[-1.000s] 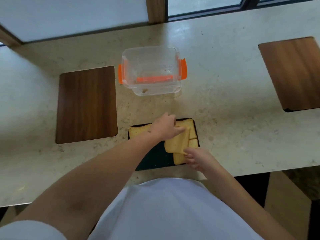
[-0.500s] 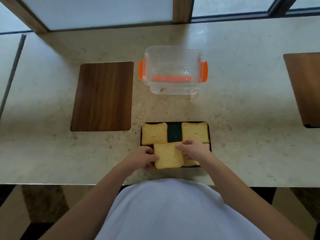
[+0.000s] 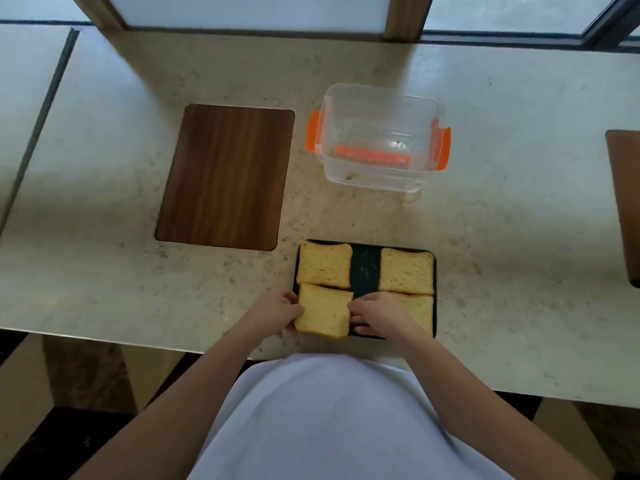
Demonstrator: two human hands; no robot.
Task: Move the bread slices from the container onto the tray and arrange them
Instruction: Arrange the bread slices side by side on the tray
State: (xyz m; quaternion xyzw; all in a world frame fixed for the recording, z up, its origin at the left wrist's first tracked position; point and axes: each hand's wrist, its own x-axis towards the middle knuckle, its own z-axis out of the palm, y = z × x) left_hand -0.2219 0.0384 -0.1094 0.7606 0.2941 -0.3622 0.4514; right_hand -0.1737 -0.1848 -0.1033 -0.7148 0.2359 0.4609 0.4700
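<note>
Nearest, person: white shirt (image 3: 332, 420) fills the bottom of the view, both bare forearms reaching forward to the tray.
Left hand (image 3: 277, 311): at the tray's near-left corner, fingers pinching the left edge of the near-left slice.
Right hand (image 3: 377, 315): on the tray's near half, fingertips (image 3: 353, 308) against the right edge of that same slice; so both hands grasp the one slice between them.
Near-left slice (image 3: 323, 311): roughly square, lying on the tray's near-left part, its near edge reaching past the tray's near rim, turned slightly clockwise from the tray's sides.
Near-right slice (image 3: 420, 308): flat on the tray, partly hidden under the right hand.
Tray (image 3: 365, 271): dark, rectangular, long axis running left to right along the counter edge.
Far-left slice (image 3: 323, 265): flat at the tray's far-left corner, touching the near-left slice.
Far-right slice (image 3: 407, 271): flat at the far-right corner, a bare dark strip between it and the far-left one.
Wooden board (image 3: 225, 176): beyond and left of the tray.
Container (image 3: 379, 138): clear, orange clips, beyond the tray, well apart; no slices inside.
Counter (image 3: 519, 237): pale stone, under everything.
</note>
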